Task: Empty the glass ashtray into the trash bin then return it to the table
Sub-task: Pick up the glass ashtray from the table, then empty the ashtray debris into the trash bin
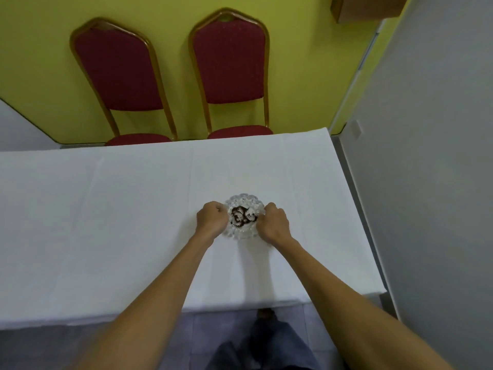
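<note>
A yellow wall backs two red chairs with gold frames, one to the left [120,76] and one to the right [230,68], pushed up to the far edge of a desk [106,222] under a white cloth. The glass ashtray [244,216], holding dark ash and pale scraps, sits on the desk right of centre. The left hand [210,218] and right hand [273,222] are curled against its opposite sides, fingers closed on the rim.

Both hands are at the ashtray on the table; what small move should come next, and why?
Probably a level lift straight up. The left hand and right hand grip opposite sides of the glass ashtray, which seems to rest on the white table and holds dark ash, so tilting could spill it.
</note>
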A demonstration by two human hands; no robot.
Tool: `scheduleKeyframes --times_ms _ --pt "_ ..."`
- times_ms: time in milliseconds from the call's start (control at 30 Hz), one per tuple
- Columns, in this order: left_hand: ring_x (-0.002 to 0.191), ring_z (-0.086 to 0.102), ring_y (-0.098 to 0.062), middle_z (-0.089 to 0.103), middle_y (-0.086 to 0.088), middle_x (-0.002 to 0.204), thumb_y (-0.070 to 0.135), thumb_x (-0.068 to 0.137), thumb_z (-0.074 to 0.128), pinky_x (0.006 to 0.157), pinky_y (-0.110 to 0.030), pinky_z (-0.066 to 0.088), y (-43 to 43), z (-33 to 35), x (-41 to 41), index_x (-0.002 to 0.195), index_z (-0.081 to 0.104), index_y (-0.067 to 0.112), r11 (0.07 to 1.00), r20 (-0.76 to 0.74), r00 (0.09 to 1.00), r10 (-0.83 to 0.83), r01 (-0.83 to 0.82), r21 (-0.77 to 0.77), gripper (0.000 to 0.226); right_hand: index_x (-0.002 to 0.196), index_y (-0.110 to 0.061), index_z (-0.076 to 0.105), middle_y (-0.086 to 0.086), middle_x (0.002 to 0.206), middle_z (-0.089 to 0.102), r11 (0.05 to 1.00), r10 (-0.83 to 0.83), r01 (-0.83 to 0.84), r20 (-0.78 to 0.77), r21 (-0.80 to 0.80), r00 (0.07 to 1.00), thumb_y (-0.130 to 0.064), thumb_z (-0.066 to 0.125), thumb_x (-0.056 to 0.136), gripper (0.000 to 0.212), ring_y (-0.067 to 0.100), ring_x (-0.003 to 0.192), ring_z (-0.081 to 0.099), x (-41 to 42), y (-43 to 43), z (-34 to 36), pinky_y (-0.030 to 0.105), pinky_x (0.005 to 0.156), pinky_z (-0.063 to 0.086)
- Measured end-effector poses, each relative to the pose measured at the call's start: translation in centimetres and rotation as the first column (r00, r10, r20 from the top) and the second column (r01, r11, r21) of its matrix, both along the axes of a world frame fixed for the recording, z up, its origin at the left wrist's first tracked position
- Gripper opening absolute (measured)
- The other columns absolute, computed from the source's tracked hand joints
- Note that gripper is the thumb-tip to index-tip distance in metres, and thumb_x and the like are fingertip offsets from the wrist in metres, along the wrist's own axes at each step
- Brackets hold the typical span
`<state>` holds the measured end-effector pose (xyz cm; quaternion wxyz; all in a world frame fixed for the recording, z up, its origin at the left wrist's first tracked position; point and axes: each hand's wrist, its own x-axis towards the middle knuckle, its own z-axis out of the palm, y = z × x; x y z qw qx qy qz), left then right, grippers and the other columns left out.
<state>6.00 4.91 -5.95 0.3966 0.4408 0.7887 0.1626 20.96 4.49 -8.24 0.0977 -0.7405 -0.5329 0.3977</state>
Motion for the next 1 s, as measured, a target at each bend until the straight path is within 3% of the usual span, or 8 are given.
scheduleKeyframes --times_ms 167,333,433,600,700,867,933,1000 --pt "0.071 0.051 -0.022 0.061 -0.005 0.079 0.032 0.099 0.043 0.058 -0.03 0.038 -1.0 -0.4 -0.2 0.082 0.061 0.01 0.997 0.06 0.998 0.012 -0.016 0.072 0.034 0.114 0.002 0.052 0.025 0.117 0.059 0.996 -0.064 0.068 -0.077 0.054 0.995 -0.013 0.043 0.095 0.026 0.04 0.102 0.058 0.2 -1.9 0.5 0.033 0.073 0.036" --pt "0.071 0.048 -0.024 0.055 -0.008 0.072 0.043 0.102 0.038 0.058 -0.033 0.035 -2.5 1.0 0.5 0.073 0.052 0.005 0.978 0.066 0.988 -0.139 0.126 0.164 0.049 0.112 0.0 0.051 0.02 0.111 0.061 0.969 -0.175 0.196 -0.144 0.153 0.974 -0.01 0.041 0.096 0.021 0.03 0.089 0.052 0.1 -5.2 2.7 0.033 0.073 0.038" --pt "0.078 0.054 -0.025 0.066 -0.017 0.086 0.044 0.103 0.037 0.064 -0.034 0.039 -3.8 1.9 0.8 0.09 0.06 -0.004 0.947 0.074 0.965 -0.253 0.231 0.224 0.055 0.113 0.0 0.05 0.015 0.106 0.062 0.939 -0.252 0.285 -0.182 0.193 0.951 -0.01 0.04 0.098 0.021 0.026 0.086 0.053 0.5 -8.1 4.3 0.035 0.072 0.042" --pt "0.085 0.054 -0.02 0.059 0.002 0.087 0.043 0.105 0.032 0.067 -0.031 0.04 -7.5 3.3 3.3 0.099 0.056 0.008 0.89 0.12 0.903 -0.413 0.372 0.265 0.042 0.115 -0.004 0.048 0.01 0.104 0.059 0.87 -0.39 0.43 -0.197 0.239 0.899 -0.012 0.038 0.1 0.019 0.025 0.088 0.052 1.4 -13.9 5.1 0.033 0.071 0.036" --pt "0.09 0.055 -0.019 0.062 -0.002 0.098 0.041 0.105 0.031 0.071 -0.032 0.04 -10.0 3.0 5.3 0.106 0.056 0.008 0.831 0.135 0.837 -0.53 0.48 0.28 0.042 0.116 -0.005 0.047 0.01 0.106 0.059 0.808 -0.506 0.536 -0.178 0.245 0.844 -0.013 0.038 0.1 0.02 0.025 0.09 0.052 2.6 -17.8 4.7 0.032 0.072 0.035" --pt "0.09 0.058 -0.02 0.063 0.001 0.095 0.048 0.103 0.029 0.07 -0.03 0.042 -14.8 2.3 10.3 0.101 0.057 0.01 0.68 0.166 0.662 -0.731 0.688 0.253 0.047 0.117 -0.007 0.05 0.01 0.113 0.062 0.655 -0.703 0.721 -0.167 0.227 0.691 -0.013 0.041 0.098 0.022 0.028 0.101 0.058 5.5 -25.7 4.2 0.032 0.079 0.041" --pt "0.092 0.058 -0.02 0.064 -0.001 0.099 0.049 0.103 0.028 0.069 -0.028 0.043 -16.9 2.0 12.7 0.103 0.058 0.009 0.591 0.155 0.57 -0.807 0.771 0.238 0.049 0.114 -0.007 0.05 0.011 0.113 0.061 0.598 -0.76 0.766 -0.136 0.235 0.635 -0.012 0.042 0.097 0.02 0.028 0.102 0.058 6.9 -28.8 4.2 0.036 0.081 0.044" --pt "0.096 0.06 -0.024 0.066 -0.005 0.103 0.047 0.104 0.028 0.075 -0.034 0.046 -18.9 1.7 15.2 0.104 0.058 0.009 0.496 0.127 0.479 -0.868 0.834 0.243 0.048 0.113 -0.007 0.051 0.012 0.114 0.061 0.526 -0.816 0.817 -0.129 0.237 0.563 -0.014 0.041 0.097 0.019 0.029 0.103 0.059 8.3 -31.8 4.2 0.045 0.088 0.049"
